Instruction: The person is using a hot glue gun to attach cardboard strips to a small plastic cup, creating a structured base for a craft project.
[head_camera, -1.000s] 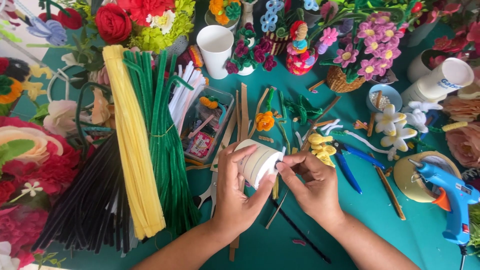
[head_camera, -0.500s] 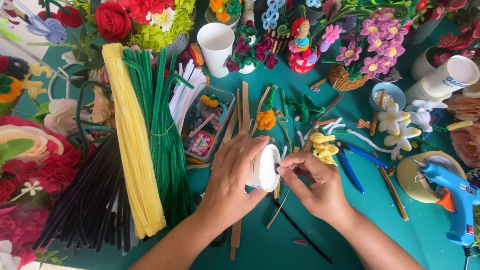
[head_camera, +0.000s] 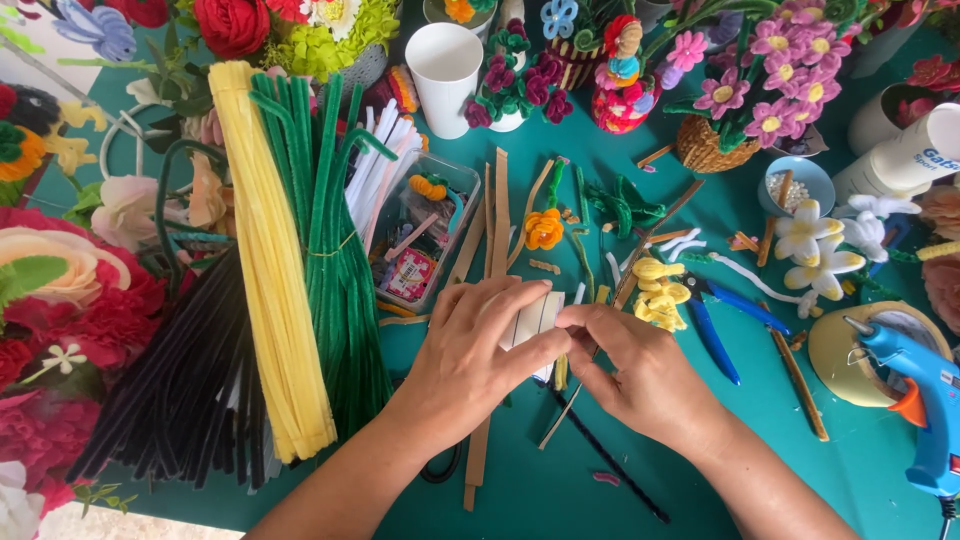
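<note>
1. Paper cup (head_camera: 533, 322) lies sideways between both hands over the teal table (head_camera: 520, 490); left hand (head_camera: 480, 350) clasps it.
2. Right hand (head_camera: 640, 375) fingertips pinch its rim (probably); wrapping looks unstarted, brown strips (head_camera: 500, 215) unused.

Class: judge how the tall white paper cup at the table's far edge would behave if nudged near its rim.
The white paper cup looks thin-walled, so probably light. It stands upright and tall on a narrower base, so it would likely tip. Once down, its round sides might let it roll.

Bare teal table (head_camera: 560, 490) below; blue pliers (head_camera: 725, 325), green pipe cleaners (head_camera: 335, 260) flanking.
</note>
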